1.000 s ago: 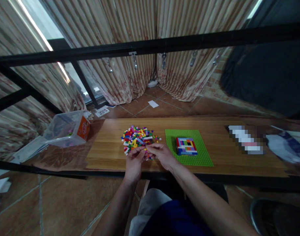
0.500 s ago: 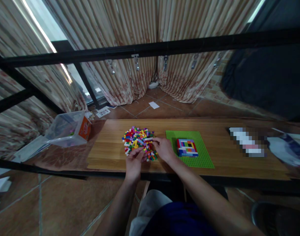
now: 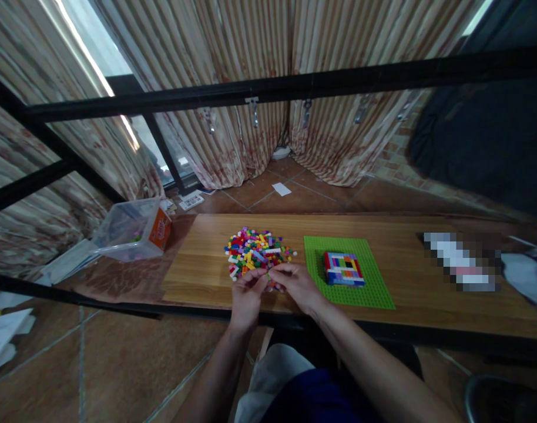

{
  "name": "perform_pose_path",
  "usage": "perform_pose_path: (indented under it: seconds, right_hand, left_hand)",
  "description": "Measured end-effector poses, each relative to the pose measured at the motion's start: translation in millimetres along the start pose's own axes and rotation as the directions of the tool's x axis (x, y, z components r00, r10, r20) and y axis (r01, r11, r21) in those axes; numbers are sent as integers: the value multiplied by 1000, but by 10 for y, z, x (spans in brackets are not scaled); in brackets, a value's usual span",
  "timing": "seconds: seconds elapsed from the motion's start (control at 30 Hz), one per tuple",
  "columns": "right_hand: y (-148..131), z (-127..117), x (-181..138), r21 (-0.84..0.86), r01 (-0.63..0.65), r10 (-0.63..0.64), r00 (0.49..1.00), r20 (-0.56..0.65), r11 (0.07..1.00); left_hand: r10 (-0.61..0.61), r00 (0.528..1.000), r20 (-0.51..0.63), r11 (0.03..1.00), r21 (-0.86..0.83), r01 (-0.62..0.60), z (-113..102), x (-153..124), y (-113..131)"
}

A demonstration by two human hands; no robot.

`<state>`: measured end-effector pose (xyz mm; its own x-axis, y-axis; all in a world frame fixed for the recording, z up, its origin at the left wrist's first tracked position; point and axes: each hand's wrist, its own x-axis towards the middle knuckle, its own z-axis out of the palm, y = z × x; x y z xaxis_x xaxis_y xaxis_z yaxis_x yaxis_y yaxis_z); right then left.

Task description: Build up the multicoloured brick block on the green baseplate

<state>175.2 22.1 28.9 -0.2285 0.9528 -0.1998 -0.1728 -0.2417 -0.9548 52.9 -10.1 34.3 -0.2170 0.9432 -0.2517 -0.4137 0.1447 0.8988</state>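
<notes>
My left hand [image 3: 247,296] and my right hand [image 3: 298,288] meet at the near edge of a pile of loose toy bricks [image 3: 253,249]. Their thumbs and index fingers are pinched together, tip to tip. Between the fingertips shows a small greenish brick [image 3: 268,275], partly covered by the fingers. To the right lies a green studded baseplate [image 3: 374,276]. On it stands a low square build of multicoloured bricks [image 3: 344,270], with rings of colour around a dark centre.
The wooden tabletop [image 3: 189,258] carries the pile and the baseplate. At the left stands a clear plastic box [image 3: 127,235] with an orange label and a few pieces inside. A blurred-out item [image 3: 460,261] lies at the right. A black metal bar [image 3: 224,91] crosses beyond the table.
My right hand has drawn back from the white brick in the pile toward me, and its fingertips now meet those of my left hand. The whole view has shifted slightly.
</notes>
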Motion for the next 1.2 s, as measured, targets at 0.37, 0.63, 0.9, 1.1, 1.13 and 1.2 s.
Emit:
perform_pose_path:
  seconds: [0.37, 0.63, 0.9, 1.1, 1.13, 1.2]
  right_hand:
    - [-42, -119, 286, -462, 180, -255, 961, -104, 868]
    - [-100, -172, 498, -682, 152, -301, 948, -104, 715]
    - [-43, -303, 310, -687, 197, -390, 911, -136, 699]
    - [-14, -269, 199, -656, 206, -375, 918, -127, 726]
    - [-16, -263, 188, -653, 201, -370, 920, -130, 730]
    - [-27, -256, 169, -645, 196, -364, 921, -136, 738]
  left_hand:
    - [250, 968, -21, 890, 397, -222, -114, 405, 84]
    - [397, 897, 196, 500, 773, -390, -204, 838, 206]
    - [412, 891, 189, 216, 930, -297, -408, 1153, 393]
    - [351, 904, 245, 129, 943, -305, -376, 1263, 423]
    - [349, 905, 243, 139, 942, -307, -370, 1263, 426]
    - [350, 907, 235, 167, 937, -307, -369, 1260, 439]
